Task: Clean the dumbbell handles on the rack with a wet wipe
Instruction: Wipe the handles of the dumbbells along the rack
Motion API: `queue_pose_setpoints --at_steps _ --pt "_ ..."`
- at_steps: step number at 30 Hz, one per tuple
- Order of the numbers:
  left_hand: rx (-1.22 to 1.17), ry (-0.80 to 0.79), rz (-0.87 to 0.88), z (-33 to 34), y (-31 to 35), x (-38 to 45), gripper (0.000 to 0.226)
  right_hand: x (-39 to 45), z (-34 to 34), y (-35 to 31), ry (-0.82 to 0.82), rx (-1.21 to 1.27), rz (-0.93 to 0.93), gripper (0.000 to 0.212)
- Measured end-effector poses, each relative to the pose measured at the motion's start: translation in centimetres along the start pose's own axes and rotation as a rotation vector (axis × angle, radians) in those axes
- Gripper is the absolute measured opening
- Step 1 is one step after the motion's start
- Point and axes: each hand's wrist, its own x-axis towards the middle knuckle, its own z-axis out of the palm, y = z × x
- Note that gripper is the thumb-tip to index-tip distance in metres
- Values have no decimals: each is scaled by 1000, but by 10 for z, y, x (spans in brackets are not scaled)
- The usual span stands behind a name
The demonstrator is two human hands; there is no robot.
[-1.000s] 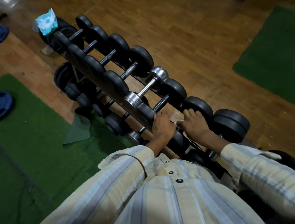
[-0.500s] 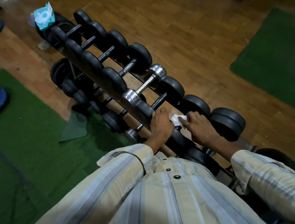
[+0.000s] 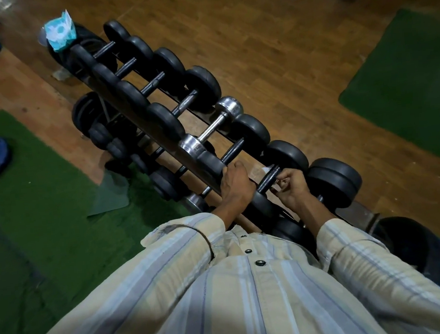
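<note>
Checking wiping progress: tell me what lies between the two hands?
In the head view, a dark dumbbell handle crosses between left hand and right hand.

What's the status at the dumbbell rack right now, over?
Left hand gripping a black dumbbell's head. Right hand pinching the wet wipe against the dumbbell handle. Wipe pack at rack's far end. Nothing blocking.

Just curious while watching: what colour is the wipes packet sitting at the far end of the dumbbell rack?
Light blue-teal with white markings; the wipes packet shows in the head view.

Head-worn view, steeply downward, close above dumbbell rack [image 3: 141, 120] (wide-angle)
</note>
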Motion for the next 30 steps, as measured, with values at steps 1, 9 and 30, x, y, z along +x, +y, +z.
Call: queue_pose_setpoints --at_steps 1,9,30 --pt "-4 2 -1 0 0 0 33 -6 1 -2 -31 16 27 16" --pt "-19 11 -3 1 0 0 33 -11 -9 19 -140 -208 187 18" --pt "-5 137 152 32 40 -31 26 -38 -100 -5 -27 -1218 -823 19"
